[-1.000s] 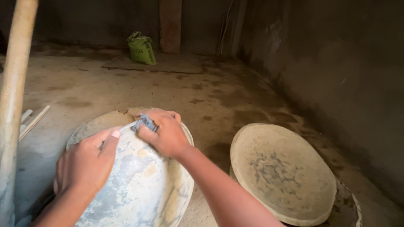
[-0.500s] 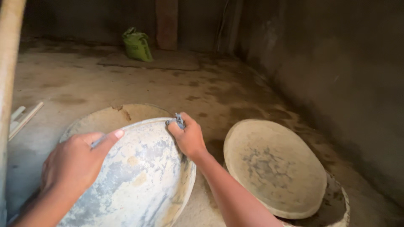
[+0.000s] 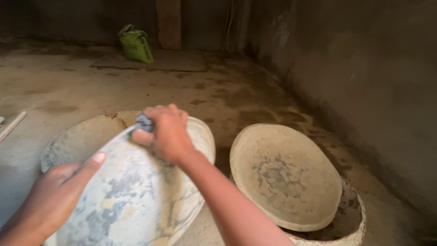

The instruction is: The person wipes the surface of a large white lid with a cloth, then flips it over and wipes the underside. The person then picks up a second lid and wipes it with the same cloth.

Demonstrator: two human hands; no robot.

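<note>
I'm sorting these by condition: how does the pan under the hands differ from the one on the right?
The held pan is mottled grey-white, tilted and gripped by both hands; the right pan is dull tan with a grey patch, resting untouched on a bucket. The right hand presses a small blue pad on the held pan only. Both are round and shallow.

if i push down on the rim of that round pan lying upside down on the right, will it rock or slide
The upside-down pan would probably rock: it lies tilted, overhanging a pot's rim. It looks stiff, like crusted metal. Its dusty coating probably makes it gritty rather than slick.
</note>
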